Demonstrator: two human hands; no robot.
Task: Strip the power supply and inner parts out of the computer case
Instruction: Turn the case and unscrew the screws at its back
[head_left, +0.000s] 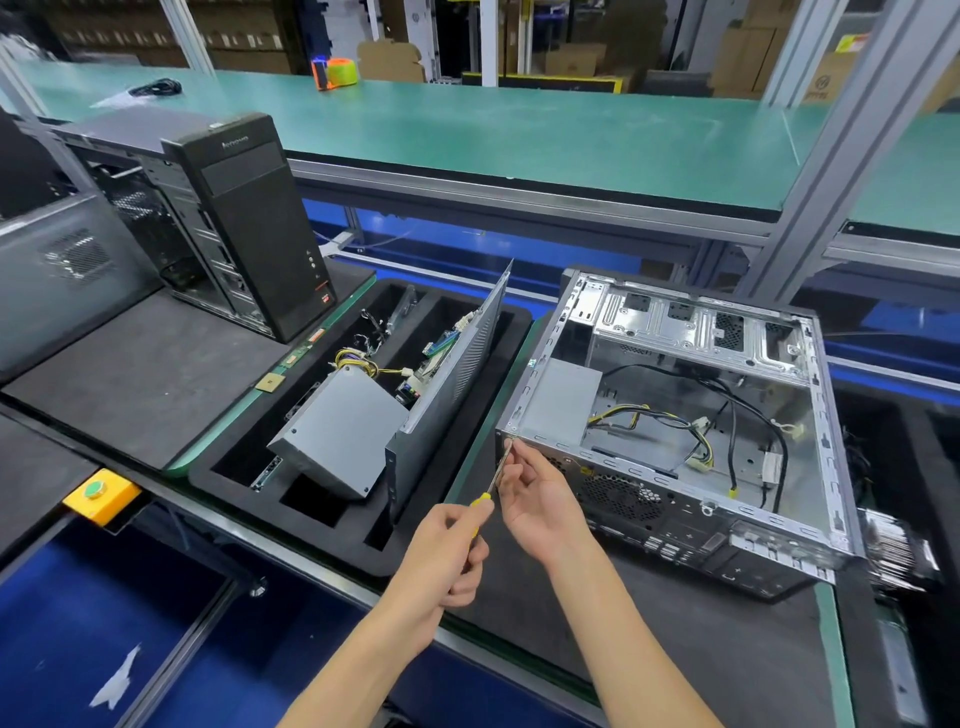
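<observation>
**Rear-corner screw, power supply still mounted**

Hands, nearest the camera — the left hand (451, 545) has its fingers curled round the yellow handle of a screwdriver (491, 480), and the right hand (540, 501) pinches the shaft near its tip, fingers bent, steadying it.

Tip — it meets the upper left corner of the rear panel of the computer case (675, 431), seemingly at a screw; the head itself is too small to make out.

Case — lies on its side on a dark mat, open face up. The power supply (563, 400) sits in the near left corner, touching the rear wall, with yellow and black cables (691, 431) trailing across the floor of the case.

Foam tray (363, 415) — just left of the case; it holds another grey supply unit, a side panel and loose boards.

Handling note — judged step: freeing the supply's rear screws. Keep the shaft square to the panel, press inward while turning, and let the right-hand fingers catch the screw. The supply looks likely to shift once unfastened, so support it; unplug cables before lifting.
</observation>
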